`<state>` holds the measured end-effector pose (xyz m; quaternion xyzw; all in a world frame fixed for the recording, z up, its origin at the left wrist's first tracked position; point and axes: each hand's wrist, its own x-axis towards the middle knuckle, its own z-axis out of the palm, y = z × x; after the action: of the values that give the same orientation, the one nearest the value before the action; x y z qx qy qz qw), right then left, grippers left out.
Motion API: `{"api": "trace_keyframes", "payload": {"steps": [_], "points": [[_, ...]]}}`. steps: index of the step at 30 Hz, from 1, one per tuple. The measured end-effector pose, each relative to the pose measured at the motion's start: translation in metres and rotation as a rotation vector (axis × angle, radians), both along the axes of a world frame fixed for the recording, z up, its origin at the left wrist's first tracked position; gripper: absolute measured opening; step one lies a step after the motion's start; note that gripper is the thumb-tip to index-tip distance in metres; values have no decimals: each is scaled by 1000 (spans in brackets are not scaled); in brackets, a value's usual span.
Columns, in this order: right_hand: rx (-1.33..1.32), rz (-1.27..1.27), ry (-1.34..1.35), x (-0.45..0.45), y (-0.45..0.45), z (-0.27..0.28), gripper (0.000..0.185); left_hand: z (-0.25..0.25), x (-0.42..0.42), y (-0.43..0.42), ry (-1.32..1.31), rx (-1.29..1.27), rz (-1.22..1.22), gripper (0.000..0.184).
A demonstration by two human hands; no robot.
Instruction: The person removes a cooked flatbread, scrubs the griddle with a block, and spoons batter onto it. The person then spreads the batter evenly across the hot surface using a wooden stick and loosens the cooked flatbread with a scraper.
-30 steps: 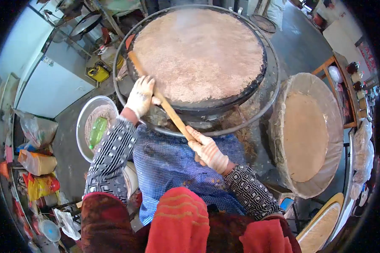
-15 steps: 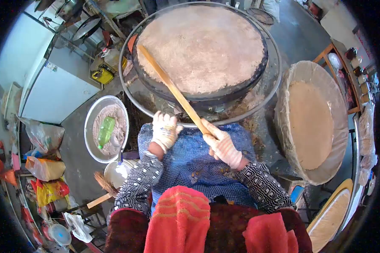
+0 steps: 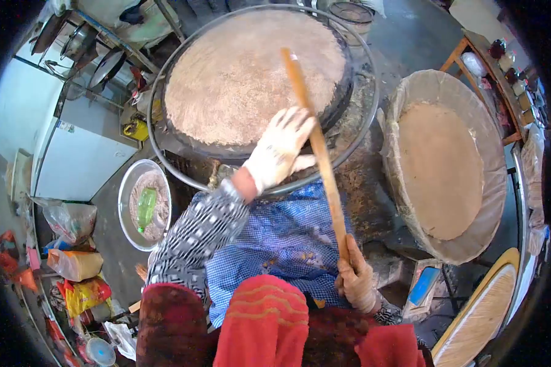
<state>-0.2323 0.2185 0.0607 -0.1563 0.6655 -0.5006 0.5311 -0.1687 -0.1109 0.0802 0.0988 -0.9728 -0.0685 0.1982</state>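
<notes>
My right hand point(image 3: 356, 278), in a thin glove, is closed around the lower end of a long flat wooden stick point(image 3: 326, 168) near my lap. The stick slants up and away, its far end above the griddle. My gloved left hand point(image 3: 278, 150) is stretched out at the griddle's near edge, fingers extended, with its fingertips against or just beside the stick; contact is hard to tell. A thin layer of pinkish-brown batter point(image 3: 251, 73) covers the large round griddle, whose dark rim point(image 3: 343, 101) shows. A metal ring point(image 3: 190, 180) surrounds it. A blue checked cloth point(image 3: 263, 238) covers my lap.
On the left, a white basin point(image 3: 123, 205) holds pinkish flour-like material and a green bottle point(image 3: 146, 209). A plastic-lined tub point(image 3: 496, 165) of brown batter point(image 3: 441, 171) stands right. A yellow-edged round board point(image 3: 480, 312) lies lower right. Bags point(image 3: 70, 220) crowd the left side.
My right hand has drawn back toward my lap with the stick, which now stands steeper. My left hand has moved forward and right, from the cloth to beside the stick. The view has shifted slightly.
</notes>
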Motion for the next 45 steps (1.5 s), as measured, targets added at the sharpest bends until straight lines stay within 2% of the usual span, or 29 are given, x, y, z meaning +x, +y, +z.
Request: {"api": "trace_keyframes", "payload": {"steps": [2, 3, 4, 5, 6, 8, 10, 13, 17, 20, 22, 24, 26, 28, 29, 30, 32, 33, 34, 36, 37, 38, 39, 40, 42, 43, 44, 45], "points": [[16, -46, -60, 1, -12, -1, 58, -40, -39, -22, -185, -64, -59, 81], [-33, -18, -213, -2, -20, -10, 58, -66, -46, -33, -154, -172, -72, 79], [-84, 13, -366, -7, -27, -15, 58, -58, -52, -40, -151, -173, -70, 79], [-121, -2, -538, -15, -35, -18, 58, -41, -56, -48, -264, -107, -13, 78], [-120, -1, -548, -22, -42, -21, 58, -32, -54, -56, -388, -34, 44, 76], [-270, 66, -875, -34, -60, -28, 56, -35, -38, -78, -320, -129, 78, 72], [-252, 118, -912, -39, -84, -28, 52, -45, -13, -106, -237, -157, 125, 69], [-183, 240, -986, -35, -122, -22, 45, -38, 33, -124, -272, -141, 259, 64], [-170, 316, -1003, -14, -149, -20, 46, -46, 92, -137, -273, -131, 393, 62], [-114, 402, -872, 8, -164, -15, 53, -58, 163, -139, -195, -142, 402, 67], [-155, 577, -461, 26, -177, -19, 52, -61, 198, -134, -214, -174, 461, 70], [-132, 546, -443, 38, -177, -23, 53, -59, 223, -119, -217, -162, 545, 75], [-136, 616, -125, 44, -180, -19, 52, -50, 243, -92, -143, -107, 635, 74], [-161, 551, 5, 37, -175, -9, 51, -51, 256, -68, 22, -263, 667, 70], [-309, 482, 223, 29, -175, -30, 51, -49, 256, -60, 56, -182, 605, 69], [-453, 417, 442, 16, -177, -55, 50, -38, 247, -51, -104, -136, 563, 61], [-373, 543, 1153, -26, -184, -70, 46, -95, 262, -51, -277, -103, 494, 48], [-198, 604, 1303, -39, -190, -53, 46, -94, 257, -47, -232, -108, 493, 32], [-16, 656, 1447, -53, -198, -35, 47, -89, 250, -45, -225, -107, 489, 32], [-335, 382, 1489, -103, -206, -52, 51, -81, 238, -29, -302, -42, 542, 29], [-348, 267, 1399, -123, -203, -58, 50, -80, 228, -21, -315, -113, 574, 28], [-364, 149, 1310, -121, -207, -35, 49, -82, 218, -12, -336, -102, 598, 31], [-110, -37, 545, -116, -190, -10, 45, -88, 208, -1, -282, -101, 619, 31], [-150, -160, 464, -103, -182, 2, 42, -93, 196, 9, -226, -99, 639, 31], [-226, -85, -37, -87, -157, -19, 45, -93, 167, 32, -232, -27, 696, 32], [-226, 16, 29, -65, -142, -35, 46, -88, 152, 46, -140, 20, 676, 33], [-227, 120, 96, -38, -129, -45, 48, -99, 143, 58, 85, 93, 595, 39], [-124, 186, 51, -22, -121, -25, 50, -99, 133, 69, 267, 154, 517, 45]]}}
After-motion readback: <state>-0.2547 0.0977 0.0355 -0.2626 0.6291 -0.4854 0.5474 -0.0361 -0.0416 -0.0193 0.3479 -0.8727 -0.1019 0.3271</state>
